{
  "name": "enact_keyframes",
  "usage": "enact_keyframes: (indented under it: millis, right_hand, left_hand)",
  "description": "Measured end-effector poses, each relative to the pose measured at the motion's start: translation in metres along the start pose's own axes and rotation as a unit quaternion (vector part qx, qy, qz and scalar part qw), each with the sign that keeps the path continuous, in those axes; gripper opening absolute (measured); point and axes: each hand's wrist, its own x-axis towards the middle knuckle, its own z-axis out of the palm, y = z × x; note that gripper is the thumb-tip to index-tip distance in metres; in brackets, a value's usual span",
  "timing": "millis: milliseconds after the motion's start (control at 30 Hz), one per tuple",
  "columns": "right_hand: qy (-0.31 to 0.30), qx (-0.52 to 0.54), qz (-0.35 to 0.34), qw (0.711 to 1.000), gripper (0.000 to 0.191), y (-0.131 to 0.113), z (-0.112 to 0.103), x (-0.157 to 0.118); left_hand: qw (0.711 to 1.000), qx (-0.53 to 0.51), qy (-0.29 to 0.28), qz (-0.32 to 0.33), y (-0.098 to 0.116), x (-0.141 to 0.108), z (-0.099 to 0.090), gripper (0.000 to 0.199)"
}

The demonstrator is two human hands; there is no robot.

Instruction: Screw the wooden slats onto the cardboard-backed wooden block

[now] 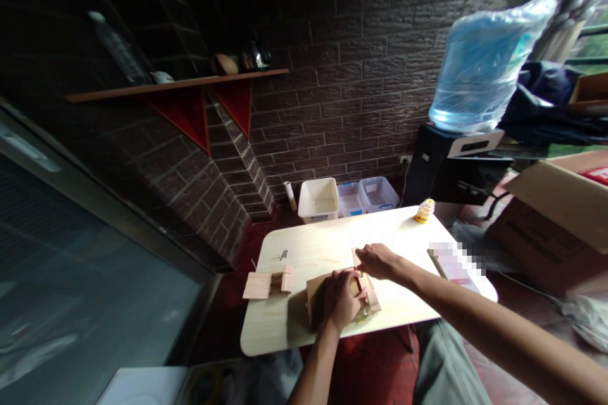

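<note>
At the left edge of the table [273,336] I see a loose wooden part [258,285]; a careless forearm could push it down to the floor. A little farther lie some small dark pieces [284,255], thin enough, I think, to be swept away or lost.

In the near middle, close to the table's near edge, stands the wooden box [315,305]. My left hand [344,296] lies over it, fingers spread and bent; whether it truly clamps the box, I cannot tell. If this hold is weak, the box could turn or slide toward the edge.

To the right, my right hand [379,260] has its fingers drawn together beside a narrow wooden strip [355,257]; what they pinch is hidden from me. Pressing sideways there could shift the strip or slip onto the left fingers.

Far right, the small yellow-based bottle [424,211] could tip if the table is shaken.
</note>
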Motion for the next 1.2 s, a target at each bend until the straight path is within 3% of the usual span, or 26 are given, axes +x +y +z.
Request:
enact_keyframes:
  millis: [267,467,900,1200]
  right_hand:
    - [-0.003,0.016,-0.049,0.999,0.026,-0.001,-0.005,-0.006]
    - [0.000,-0.003,0.024,1.000,0.031,-0.006,-0.001,-0.001]
    - [0.010,0.041,0.023,0.999,0.024,0.006,-0.013,-0.021]
    - [-0.003,0.057,-0.034,0.998,0.019,0.009,-0.004,-0.014]
  left_hand:
    - [1.000,0.006,-0.004,-0.010,0.004,0.000,-0.002,0.039]
    - [1.000,-0.003,0.001,0.001,0.001,0.001,0.000,0.039]
    - [0.999,0.006,-0.010,-0.042,0.003,0.002,0.001,0.034]
    - [0.999,0.012,-0.011,-0.030,0.002,0.002,0.001,0.036]
